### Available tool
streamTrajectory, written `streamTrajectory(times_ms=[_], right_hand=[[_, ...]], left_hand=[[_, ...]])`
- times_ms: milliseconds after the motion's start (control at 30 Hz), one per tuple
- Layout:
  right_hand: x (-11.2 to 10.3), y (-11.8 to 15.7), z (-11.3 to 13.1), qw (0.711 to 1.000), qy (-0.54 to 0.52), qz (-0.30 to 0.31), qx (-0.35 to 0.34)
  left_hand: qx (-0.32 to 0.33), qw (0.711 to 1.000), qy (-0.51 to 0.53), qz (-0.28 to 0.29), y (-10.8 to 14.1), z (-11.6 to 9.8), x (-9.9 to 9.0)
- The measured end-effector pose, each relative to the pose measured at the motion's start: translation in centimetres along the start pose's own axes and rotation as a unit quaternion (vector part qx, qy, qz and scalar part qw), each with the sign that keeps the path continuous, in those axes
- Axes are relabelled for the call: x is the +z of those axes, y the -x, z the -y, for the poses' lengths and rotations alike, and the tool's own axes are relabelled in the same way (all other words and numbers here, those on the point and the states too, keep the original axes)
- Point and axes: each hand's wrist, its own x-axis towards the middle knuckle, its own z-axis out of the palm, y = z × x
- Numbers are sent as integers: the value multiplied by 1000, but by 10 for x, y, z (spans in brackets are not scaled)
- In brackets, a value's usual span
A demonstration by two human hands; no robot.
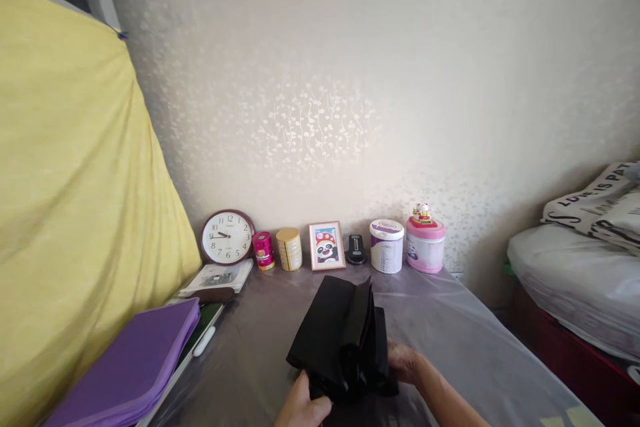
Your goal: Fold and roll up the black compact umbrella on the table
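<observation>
Between the hands, the black bundle point(325, 323) is hiding the fingertips of the right hand point(401, 361) and some fingers of the left hand point(304, 405); its underside is lying out of sight. The bottom edge is cutting off the left hand and the right forearm point(445, 392). Left of the hands, the purple folder point(130, 353) is running out below and covering part of a dark green item point(207, 320). Beyond them, small print on the white-lidded tub point(387, 258) is appearing too tiny to read.
</observation>
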Motion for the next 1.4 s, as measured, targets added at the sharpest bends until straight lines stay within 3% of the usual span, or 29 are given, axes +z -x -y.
streamTrajectory(times_ms=[100,267,367,533,633,733,833,933,1033,1100,1200,1400], right_hand=[[0,7,9,998,20,-10,55],[-11,29,27,981,163,27,104],[-22,45,33,962,229,23,147],[-35,74,32,922,306,-31,236],[-41,89,22,910,337,-70,231],[-49,98,8,916,333,-122,187],[-58,100,5,887,399,-215,90],[-57,94,28,839,465,-280,-21],[-40,79,66,821,468,-292,-146],[-23,66,89,809,474,-274,-213],[3,44,109,790,512,-192,-279],[29,13,119,740,605,-49,-288]], left_hand=[[1,1000,-24,-6,-4,4,4],[-6,997,-72,-15,-1,6,14],[3,986,-164,-40,2,5,17],[34,963,-257,-74,6,4,18],[34,955,-283,-81,7,3,20],[32,947,-307,-85,7,2,24],[32,940,-329,-88,9,0,29],[33,933,-348,-87,11,-1,35],[29,928,-362,-81,11,-3,40],[24,927,-368,-76,10,-3,42],[11,925,-373,-69,7,-4,43],[5,925,-377,-52,6,-6,43]])
